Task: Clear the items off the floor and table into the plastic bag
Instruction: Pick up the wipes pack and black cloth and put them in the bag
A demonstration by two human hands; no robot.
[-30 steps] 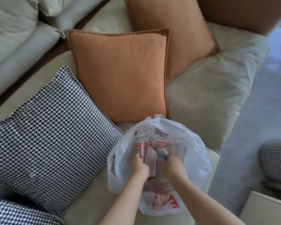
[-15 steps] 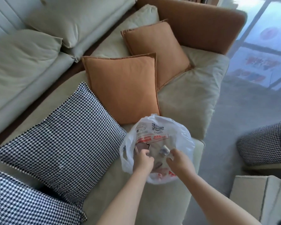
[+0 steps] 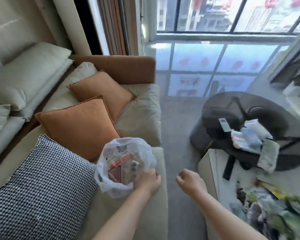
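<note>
Bag: plastic bag (image 3: 126, 163) on the near end of the sofa seat (image 3: 145, 108), mouth up and open, so things can drop straight in; some items already inside.
Left hand (image 3: 148, 181): fingers curled on the bag's right rim, seemingly holding the mouth open and steady.
Right hand (image 3: 191, 182): loosely curled, holding nothing, just right of the bag over the floor, apart from it.
Table (image 3: 215, 108): dark and round, far right; white remote (image 3: 224, 124) and pale packets (image 3: 249, 137) left on it, well apart from both hands.
Near right: blurred clutter, unidentifiable.
Stage: judged partway.
</note>
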